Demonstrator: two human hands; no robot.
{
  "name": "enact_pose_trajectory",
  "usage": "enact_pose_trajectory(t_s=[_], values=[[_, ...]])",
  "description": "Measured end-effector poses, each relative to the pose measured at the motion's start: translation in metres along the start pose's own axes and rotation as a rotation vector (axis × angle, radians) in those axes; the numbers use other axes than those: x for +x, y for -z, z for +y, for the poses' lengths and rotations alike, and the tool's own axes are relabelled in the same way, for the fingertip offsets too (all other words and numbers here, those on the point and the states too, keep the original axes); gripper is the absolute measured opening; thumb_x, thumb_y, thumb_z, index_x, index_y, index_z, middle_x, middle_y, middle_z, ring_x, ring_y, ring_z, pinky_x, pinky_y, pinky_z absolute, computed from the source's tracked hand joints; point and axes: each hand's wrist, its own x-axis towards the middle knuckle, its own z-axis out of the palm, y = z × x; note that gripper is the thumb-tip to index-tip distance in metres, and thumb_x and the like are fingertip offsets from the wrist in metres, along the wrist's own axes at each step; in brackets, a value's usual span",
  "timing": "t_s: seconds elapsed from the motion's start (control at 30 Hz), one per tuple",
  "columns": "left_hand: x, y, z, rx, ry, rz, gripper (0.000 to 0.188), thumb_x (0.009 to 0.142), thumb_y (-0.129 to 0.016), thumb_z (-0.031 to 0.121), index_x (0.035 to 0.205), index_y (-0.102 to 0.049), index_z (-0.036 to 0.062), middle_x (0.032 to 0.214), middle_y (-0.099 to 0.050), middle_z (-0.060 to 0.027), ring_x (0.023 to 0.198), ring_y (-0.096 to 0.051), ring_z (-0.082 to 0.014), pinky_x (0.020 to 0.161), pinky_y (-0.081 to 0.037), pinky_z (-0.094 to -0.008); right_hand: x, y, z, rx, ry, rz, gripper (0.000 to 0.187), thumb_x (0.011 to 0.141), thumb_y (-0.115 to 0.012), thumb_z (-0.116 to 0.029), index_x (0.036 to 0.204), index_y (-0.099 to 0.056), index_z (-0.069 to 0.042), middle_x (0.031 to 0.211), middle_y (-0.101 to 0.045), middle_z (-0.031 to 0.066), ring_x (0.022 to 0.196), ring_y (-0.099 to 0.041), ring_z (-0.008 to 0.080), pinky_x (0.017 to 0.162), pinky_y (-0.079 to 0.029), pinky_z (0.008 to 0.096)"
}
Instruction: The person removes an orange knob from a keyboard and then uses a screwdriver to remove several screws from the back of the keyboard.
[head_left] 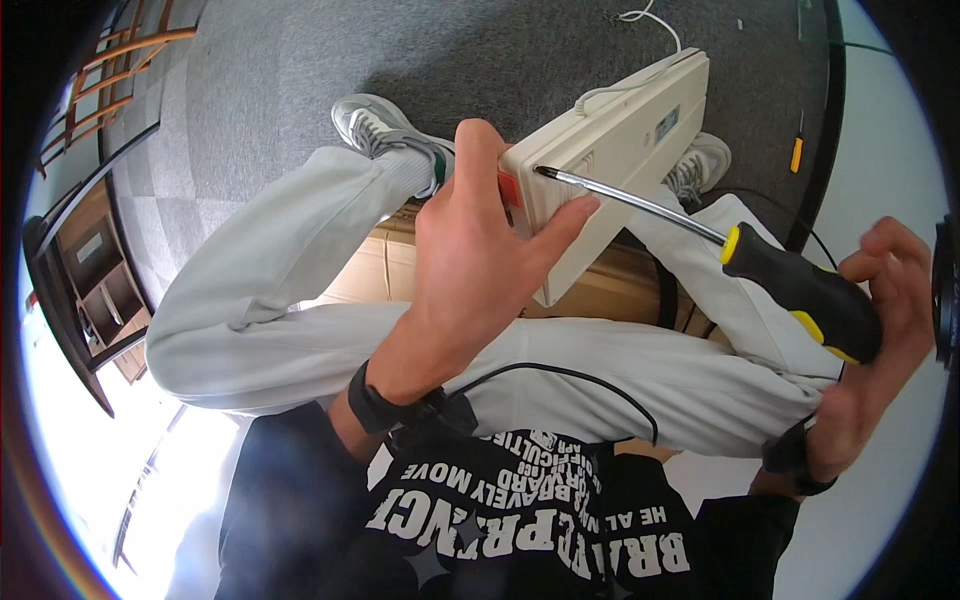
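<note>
Gripping one end of an off-white, flat rectangular plastic casing (620, 145) in the head view, the left hand (465, 260) has its thumb closed on the near face and its fingers wrapped behind, largely hidden. The casing stands tilted between the person's lower legs, above a brown cardboard box (350, 270). The right hand (895, 300) is at the butt of a black-and-yellow screwdriver with a long steel shaft (770, 270); its fingers are half curled near the handle's end, and I cannot tell how firmly they hold it. The screwdriver's dark tip meets the casing at a small recess near the gripped corner. The casing looks stiff and smooth, probably light to moderate in weight, a little slippery on its flat faces, and likeliest to crack or scuff around the recess and the slotted ridges. The end corners and long edges seem the best hold, clear of the thin white cable (676, 38) along its upper edge; the thick, ribbed-looking handle should suit a full-palm grasp. As for writing, a small grey label (667, 125) on the casing carries print too fine to read, a red patch (509, 189) on its end shows no legible text, and the black T-shirt (540, 520) bears bold white capitals, some of them readable.
</note>
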Motion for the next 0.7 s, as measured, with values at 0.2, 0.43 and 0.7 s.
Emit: enact_pose_trajectory(t_s=[0.2, 0.43, 0.7], values=[[-0.001, 0.002, 0.005, 0.021, -0.016, 0.0, 0.044, 0.075, -0.083, 0.013, 0.097, -0.046, 0.0023, 0.084, -0.067, -0.0113, 0.07, -0.067, -0.0141, 0.064, -0.056, -0.0275, 0.012, 0.026, 0.008, 0.16, 0.555, -0.195, 0.064, 0.074, -0.074, -0.034, 0.125, -0.042, -0.013, 0.105, -0.046, 0.0157, 0.068, -0.053, 0.0198, 0.054, -0.039, 0.0287], [-0.004, -0.003, 0.001, -0.015, -0.107, 0.034, 0.043, 0.075, -0.081, 0.014, 0.097, -0.047, 0.0029, 0.083, -0.065, -0.0125, 0.068, -0.065, -0.0198, 0.059, -0.054, -0.0309, -0.02, 0.013, 0.0, 0.046, 0.067, 0.029, 0.077, 0.082, -0.066, -0.061, 0.129, -0.044, -0.005, 0.085, -0.057, 0.0117, 0.055, -0.048, 0.0129, 0.055, -0.042, 0.0268], [-0.002, -0.001, 0.003, -0.015, -0.057, 0.019, 0.039, 0.075, -0.081, 0.011, 0.096, -0.049, 0.0014, 0.086, -0.068, -0.0119, 0.074, -0.068, -0.0134, 0.066, -0.057, -0.0277, -0.004, 0.035, -0.001, -0.024, 0.301, -0.308, 0.06, 0.087, -0.064, -0.038, 0.135, -0.043, -0.008, 0.116, -0.051, 0.0179, 0.081, -0.056, 0.0195, 0.069, -0.047, 0.0285]])
